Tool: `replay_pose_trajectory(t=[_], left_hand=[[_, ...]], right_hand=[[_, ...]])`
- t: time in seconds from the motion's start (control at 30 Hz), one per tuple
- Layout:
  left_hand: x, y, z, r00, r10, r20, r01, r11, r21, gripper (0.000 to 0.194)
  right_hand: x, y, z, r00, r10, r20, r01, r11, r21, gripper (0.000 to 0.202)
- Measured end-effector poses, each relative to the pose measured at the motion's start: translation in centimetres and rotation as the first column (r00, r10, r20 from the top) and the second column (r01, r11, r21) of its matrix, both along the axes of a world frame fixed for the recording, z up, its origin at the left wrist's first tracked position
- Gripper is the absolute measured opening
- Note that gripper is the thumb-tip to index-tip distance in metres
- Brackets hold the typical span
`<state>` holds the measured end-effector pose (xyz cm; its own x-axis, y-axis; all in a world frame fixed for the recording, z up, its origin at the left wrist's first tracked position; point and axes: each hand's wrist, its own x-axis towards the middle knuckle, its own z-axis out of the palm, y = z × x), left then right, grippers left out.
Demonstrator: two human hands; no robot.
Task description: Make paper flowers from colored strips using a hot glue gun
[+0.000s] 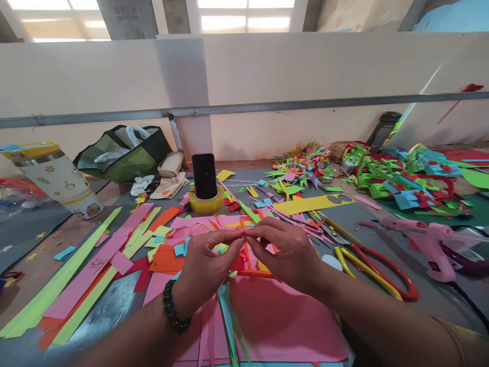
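Observation:
My left hand (208, 265), with a dark bead bracelet (173, 308) at the wrist, is closed in a pinch. The fingertips of my right hand (288, 252) meet it and pinch too. A narrow orange paper strip (247, 257) shows above and below the joined fingertips; its exact hold is partly hidden. Under both hands lie pink paper sheets (282, 321) with orange, red and blue scraps on them. Blue and green paper strips (228, 316) hang down toward the front, below my left hand.
Scissors with red handles (401, 275) and a yellow-handled pair (382, 283) lie right, near a pink glue gun (435, 242). A phone (204, 176) stands in a tape roll (206, 201). Long paper strips (95, 270), a tumbler (61, 178) and a bag (122, 155) are left. Paper garlands (401, 178) pile back right.

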<state>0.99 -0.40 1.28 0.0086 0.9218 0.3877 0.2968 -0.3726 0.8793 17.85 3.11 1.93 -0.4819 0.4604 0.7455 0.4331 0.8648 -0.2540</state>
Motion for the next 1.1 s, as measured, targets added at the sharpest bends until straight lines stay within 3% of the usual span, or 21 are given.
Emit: replay_pose_trajectory(t=[0.33, 0.4, 0.47, 0.53, 0.63, 0.7, 0.77, 0.93, 1.03, 1.1], left_hand=[[-0.1, 0.1, 0.1, 1.000, -0.001, 0.001, 0.001, 1.000, -0.012, 0.013], [-0.1, 0.2, 0.2, 0.999, -0.024, 0.040, 0.026, 0.999, -0.040, 0.013], [-0.2, 0.3, 0.3, 0.989, -0.075, 0.128, 0.089, 0.991, -0.104, 0.013], [-0.5, 0.4, 0.5, 0.963, -0.125, 0.239, 0.177, 0.962, -0.209, 0.013], [-0.8, 0.5, 0.7, 0.931, -0.131, 0.341, 0.257, 0.897, -0.358, 0.017], [-1.0, 0.5, 0.7, 0.923, -0.129, 0.362, 0.285, 0.862, -0.419, 0.021], [-1.0, 0.6, 0.8, 0.913, -0.130, 0.387, 0.308, 0.842, -0.443, 0.020], [-0.7, 0.6, 1.3, 0.918, -0.106, 0.383, 0.263, 0.885, -0.385, 0.012], [-0.6, 0.6, 1.3, 0.926, -0.120, 0.357, 0.261, 0.888, -0.378, 0.013], [-0.6, 0.5, 1.1, 0.921, -0.129, 0.367, 0.282, 0.872, -0.400, 0.015]], right_hand=[[-0.2, -0.3, 0.2, 0.999, 0.033, -0.036, -0.035, 0.999, -0.042, 0.012], [-0.2, -0.4, 0.5, 0.997, 0.049, -0.067, -0.056, 0.993, -0.106, 0.013], [-0.1, -0.3, 0.9, 0.994, 0.056, -0.099, -0.079, 0.965, -0.252, 0.012], [0.0, -0.2, 1.3, 0.990, 0.056, -0.127, -0.109, 0.878, -0.466, 0.013], [0.3, 0.3, 1.7, 0.977, 0.072, -0.200, -0.200, 0.637, -0.745, 0.015], [0.5, 0.8, 1.7, 0.966, 0.079, -0.246, -0.252, 0.496, -0.831, 0.015], [0.6, 1.1, 1.6, 0.960, 0.073, -0.271, -0.274, 0.440, -0.855, 0.017], [0.5, 0.9, 1.8, 0.951, 0.055, -0.303, -0.291, 0.484, -0.825, 0.032], [0.2, 0.4, 1.8, 0.964, 0.053, -0.259, -0.249, 0.517, -0.819, 0.028], [0.1, 0.3, 1.6, 0.968, 0.047, -0.245, -0.236, 0.497, -0.835, 0.024]])
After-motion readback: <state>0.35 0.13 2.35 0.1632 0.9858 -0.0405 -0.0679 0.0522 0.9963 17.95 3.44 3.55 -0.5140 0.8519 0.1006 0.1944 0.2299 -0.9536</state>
